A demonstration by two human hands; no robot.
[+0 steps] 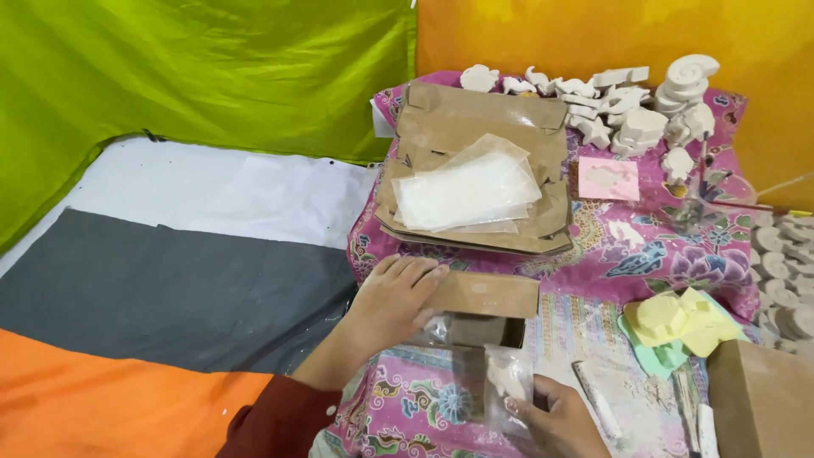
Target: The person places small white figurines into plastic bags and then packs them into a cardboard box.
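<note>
At the lower middle of the frame we see a small brown box [483,309]; our left hand [394,301] lies spread on its flap. Our right hand [555,420] pinches a clear bag [507,386] with a white piece, just below the box, on the pink patterned cloth [644,246].

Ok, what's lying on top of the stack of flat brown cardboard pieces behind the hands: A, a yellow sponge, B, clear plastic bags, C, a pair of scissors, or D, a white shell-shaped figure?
B: a few clear plastic bags lie flat on top of the stack of brown cardboard, above the left hand resting on the small brown box.
</note>
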